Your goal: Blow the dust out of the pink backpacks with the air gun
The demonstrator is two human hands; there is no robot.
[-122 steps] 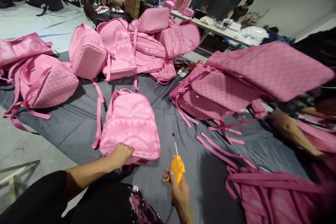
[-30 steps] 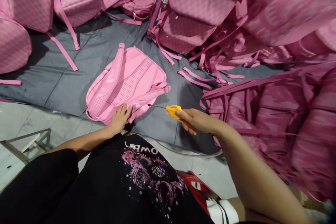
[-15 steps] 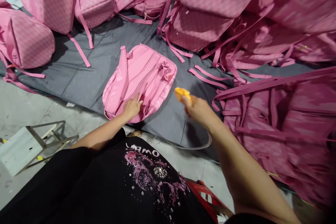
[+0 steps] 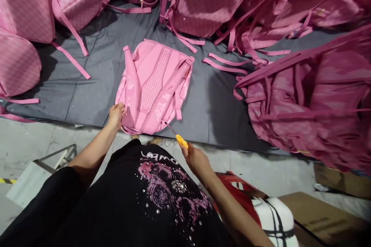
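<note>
A pink backpack [image 4: 153, 85] lies back-side up on the grey sheet [image 4: 95, 81], its perforated back panel and shoulder straps facing me. My left hand [image 4: 116, 115] is closed on the backpack's lower left corner. My right hand [image 4: 194, 158] grips a yellow-handled tool [image 4: 181, 140] whose thin metal tip points at the backpack's bottom edge, close to it or just touching. A thin hose trails from the tool along the floor.
Pink backpacks are heaped at the upper left [image 4: 26, 7], top centre [image 4: 208, 4] and right [image 4: 313, 96], with loose straps [image 4: 226, 61] on the sheet. A metal frame [image 4: 55, 154] stands on the concrete floor at the left. Cardboard boxes [image 4: 324, 220] sit at the lower right.
My left hand slid from the backpack's middle to its lower left corner. My right hand drew back toward me and lowered the tool to the backpack's bottom edge. The backpack now lies straighter.
</note>
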